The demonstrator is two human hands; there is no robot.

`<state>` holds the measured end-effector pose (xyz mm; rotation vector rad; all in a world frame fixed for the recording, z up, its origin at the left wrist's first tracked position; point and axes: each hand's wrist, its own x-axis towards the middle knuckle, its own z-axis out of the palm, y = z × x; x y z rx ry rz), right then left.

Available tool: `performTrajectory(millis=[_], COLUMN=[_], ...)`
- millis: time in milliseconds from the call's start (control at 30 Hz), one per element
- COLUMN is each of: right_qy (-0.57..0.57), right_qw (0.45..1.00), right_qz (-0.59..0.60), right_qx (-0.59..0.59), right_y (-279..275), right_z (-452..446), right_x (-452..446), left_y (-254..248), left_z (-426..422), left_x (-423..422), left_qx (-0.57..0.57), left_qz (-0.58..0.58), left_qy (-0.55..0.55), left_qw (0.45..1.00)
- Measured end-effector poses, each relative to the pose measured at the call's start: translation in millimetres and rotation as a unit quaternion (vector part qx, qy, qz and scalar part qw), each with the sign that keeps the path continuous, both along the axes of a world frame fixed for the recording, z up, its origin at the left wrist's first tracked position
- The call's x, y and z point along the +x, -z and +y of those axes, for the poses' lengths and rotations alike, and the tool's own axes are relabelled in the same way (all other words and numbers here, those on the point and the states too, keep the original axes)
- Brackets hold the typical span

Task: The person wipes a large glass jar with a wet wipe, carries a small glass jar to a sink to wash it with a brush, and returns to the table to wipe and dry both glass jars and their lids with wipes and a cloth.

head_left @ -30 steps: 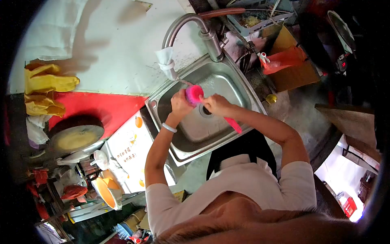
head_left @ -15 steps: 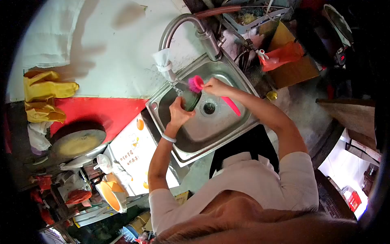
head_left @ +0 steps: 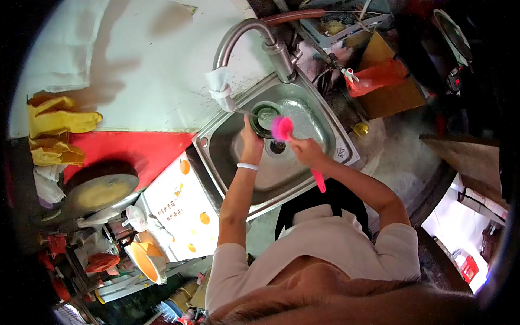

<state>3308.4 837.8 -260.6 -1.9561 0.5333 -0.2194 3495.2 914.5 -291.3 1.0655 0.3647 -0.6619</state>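
Your left hand (head_left: 252, 142) grips the green vessel (head_left: 257, 127) over the sink (head_left: 318, 123); wet, it's probably slippery, so best held firmly around its side. Your right hand's (head_left: 309, 152) fingers are closed around the brush (head_left: 282, 129), likely light and stiff-handled.

At a steel sink (head_left: 271, 187), I hold a dark green bowl (head_left: 257, 123) in my left hand (head_left: 252, 142), a white bracelet (head_left: 247, 166) on that wrist, near the spout of a curved tap (head_left: 280, 59). My right hand (head_left: 307, 152) grips a pink brush (head_left: 282, 129), its bristles by the bowl's rim; whether they touch is unclear. Yellow gloves (head_left: 62, 122) show at far left.
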Motion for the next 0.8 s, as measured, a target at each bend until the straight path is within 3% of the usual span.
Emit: performTrajectory(millis=[33, 67, 100, 133, 200, 233, 333, 400, 433, 500, 567, 633, 733, 800], right_qy=[-0.029, -0.024, -0.03, -0.037, -0.046, -0.011, -0.056, -0.083, -0.122, -0.09, -0.063, -0.043, -0.106, -0.196], right_qw=[0.998, 0.999, 0.996, 0.987, 0.993, 0.993, 0.995, 0.992, 0.987, 0.986, 0.985, 0.99, 0.985, 0.973], right_qz=[-0.048, -0.046, -0.038, -0.029, 0.042, 0.016, 0.042, -0.046, -0.016, -0.038, -0.054, -0.018, -0.001, 0.001], right_qx=[0.002, 0.0, -0.079, -0.154, -0.101, -0.119, -0.077, -0.089, -0.102, -0.137, -0.15, -0.13, -0.136, -0.12], right_y=[5.1, -3.0, -10.7, -15.3, -9.8, 10.5, 24.1, 11.3, 7.7, -14.0, -21.7, -2.8, 10.7, 9.7], right_z=[5.9, 8.3, 8.7, 5.3, -33.2, -47.5, -38.8, -2.3, 9.0, 11.4, -6.0, -32.2, -20.5, 11.1], right_x=[3.1, 13.8, 29.7, 40.2, 68.6, 76.4, 43.2, 27.1, 32.4, 59.3, 82.8, 103.1, 65.1, 46.6], left_y=[9.1, 14.3, 20.3, 12.3, -14.2, 1.0, -16.5, -14.9, -20.8, -16.8, -3.1, -13.4, -19.8, -16.8], left_z=[1.6, 2.4, 1.7, -1.1, -4.3, 7.1, 7.8, 12.6, 13.0, 17.9, 24.9, 25.6, 29.1, 29.0], left_x=[1.4, 4.6, 6.3, -0.1, -13.5, -6.6, 5.2, 11.8, 12.6, 12.3, 7.8, 5.0, 12.6, 21.5], left_qx=[0.0, 0.083, 0.164, 0.165, 0.009, 0.015, 0.025, -0.011, 0.042, 0.096, 0.005, 0.001, -0.04, 0.013], left_qz=[0.002, -0.069, -0.14, -0.139, -0.001, -0.026, -0.018, -0.075, -0.076, -0.079, -0.061, -0.044, -0.036, -0.034], left_qy=[0.006, 0.058, 0.108, 0.111, -0.009, -0.004, -0.049, -0.01, 0.015, 0.039, 0.0, -0.009, -0.025, 0.0], left_qw=[1.0, 0.993, 0.971, 0.97, 1.0, 1.0, 0.998, 0.997, 0.996, 0.991, 0.998, 0.999, 0.998, 0.999])
